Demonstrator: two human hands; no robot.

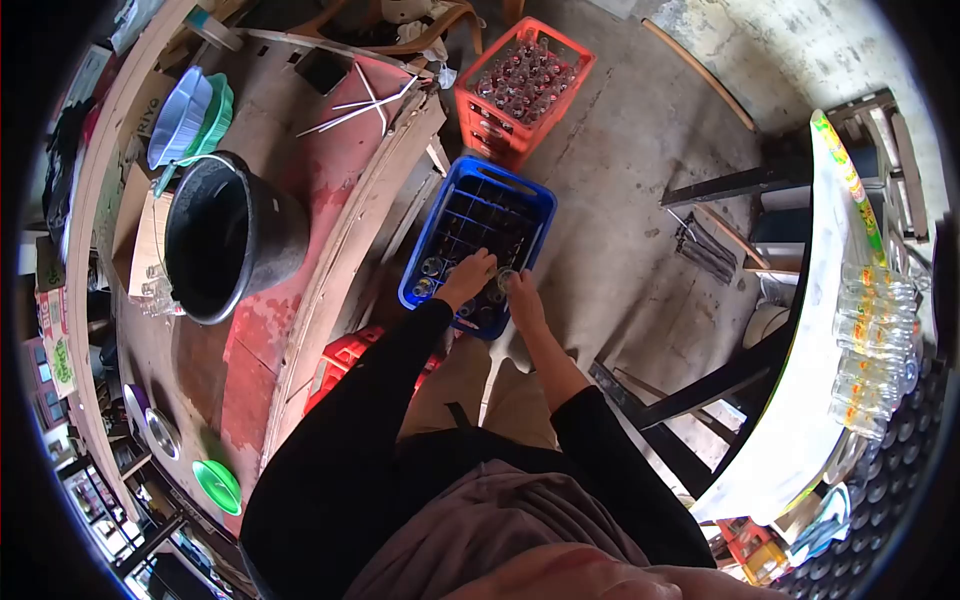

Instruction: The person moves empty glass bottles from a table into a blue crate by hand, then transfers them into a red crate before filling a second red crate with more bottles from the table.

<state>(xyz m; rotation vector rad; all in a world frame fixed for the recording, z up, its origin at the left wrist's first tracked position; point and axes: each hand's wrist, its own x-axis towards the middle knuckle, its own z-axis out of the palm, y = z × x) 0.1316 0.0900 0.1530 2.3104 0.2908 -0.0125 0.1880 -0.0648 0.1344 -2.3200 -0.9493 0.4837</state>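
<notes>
A blue plastic crate (541, 215) with a grid of compartments stands on the floor in front of me. Several clear glass bottles (431, 267) sit in its near compartments; the far ones look dark. My left hand (469, 279) is over the middle of the crate with its fingers curled together, and what they may hold is hidden. Beside it, at the crate's right side, my right hand (524, 303) is closed around a clear glass bottle (506, 281). My hands are close together but apart.
Beyond stands an orange-red crate (494, 128) full of glass bottles. On the left, a worn red table (262, 365) carries a big black bucket (278, 235). A red crate (345, 358) is beside my left leg. At right, a white-topped table (765, 440) bears stacked glasses (875, 340).
</notes>
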